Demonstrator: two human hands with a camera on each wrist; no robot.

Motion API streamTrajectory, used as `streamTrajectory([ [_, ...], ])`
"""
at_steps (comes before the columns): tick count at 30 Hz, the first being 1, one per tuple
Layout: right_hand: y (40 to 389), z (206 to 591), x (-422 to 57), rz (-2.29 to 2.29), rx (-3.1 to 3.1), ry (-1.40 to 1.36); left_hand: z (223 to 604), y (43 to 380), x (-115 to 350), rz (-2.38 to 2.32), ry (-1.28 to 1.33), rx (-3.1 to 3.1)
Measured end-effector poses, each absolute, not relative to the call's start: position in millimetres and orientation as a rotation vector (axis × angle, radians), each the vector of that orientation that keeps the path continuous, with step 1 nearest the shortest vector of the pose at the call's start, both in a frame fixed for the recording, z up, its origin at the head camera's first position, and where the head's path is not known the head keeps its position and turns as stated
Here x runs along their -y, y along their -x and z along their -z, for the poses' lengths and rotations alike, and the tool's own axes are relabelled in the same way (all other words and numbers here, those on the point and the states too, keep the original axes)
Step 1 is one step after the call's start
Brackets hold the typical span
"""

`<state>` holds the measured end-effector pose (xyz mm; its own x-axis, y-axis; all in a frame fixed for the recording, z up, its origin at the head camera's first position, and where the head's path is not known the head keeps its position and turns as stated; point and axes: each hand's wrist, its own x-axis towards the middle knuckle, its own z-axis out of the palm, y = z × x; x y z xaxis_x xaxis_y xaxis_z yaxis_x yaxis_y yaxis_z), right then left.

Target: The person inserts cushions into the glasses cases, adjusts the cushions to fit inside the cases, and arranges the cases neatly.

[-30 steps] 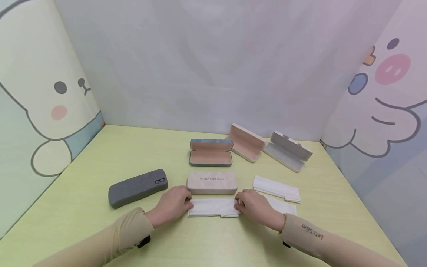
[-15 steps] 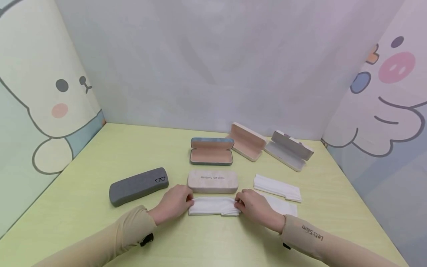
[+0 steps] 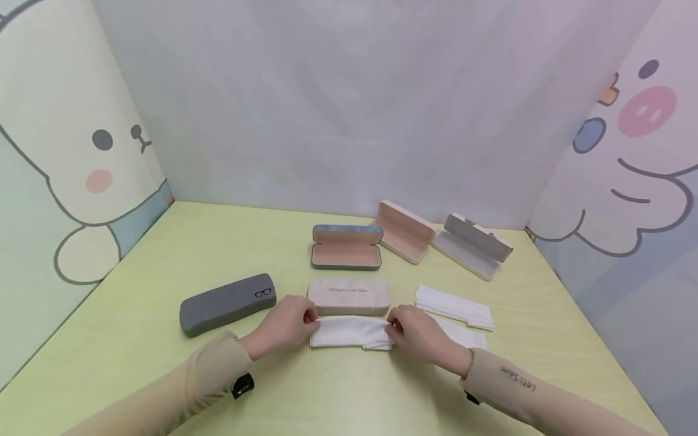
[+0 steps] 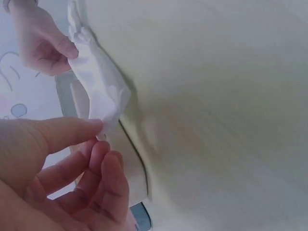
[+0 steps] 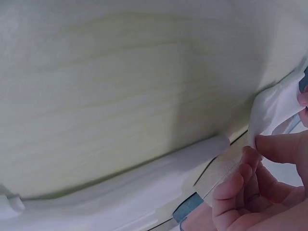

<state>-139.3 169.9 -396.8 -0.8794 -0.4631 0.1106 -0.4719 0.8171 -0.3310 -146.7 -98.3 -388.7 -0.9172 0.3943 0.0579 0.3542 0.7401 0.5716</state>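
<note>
The pale pink glasses case point(image 3: 349, 298) with lettering on its lid lies closed on the table point(image 3: 327, 402), and just in front of it, on the near side, a folded white cloth point(image 3: 349, 333) spans the space between two hands. The left hand point(image 3: 285, 324) has its grip clamped on the cloth's left end, thumb against fingertips; the right hand point(image 3: 422, 336) pinches the right end the same way, its grip together on the fabric. Left of the pale pink case lies a dark grey case point(image 3: 226, 307), closed, set at a slant. Right of it are a second folded cloth point(image 3: 454, 307) and, nearer, a third cloth point(image 3: 466, 336), partly behind the right hand. Behind it stands a blue case point(image 3: 346, 255), lid raised; farther back to the right are a pink-lined case point(image 3: 402, 237) and a grey-lined case point(image 3: 468, 251), both lids up.
</note>
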Motion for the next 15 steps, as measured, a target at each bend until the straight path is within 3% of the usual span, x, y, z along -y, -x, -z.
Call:
streamTrajectory([
  [15, 152, 367, -174, -0.615, 2.892, -0.890, 362, 161, 111, -0.954, -0.700, -2.850],
])
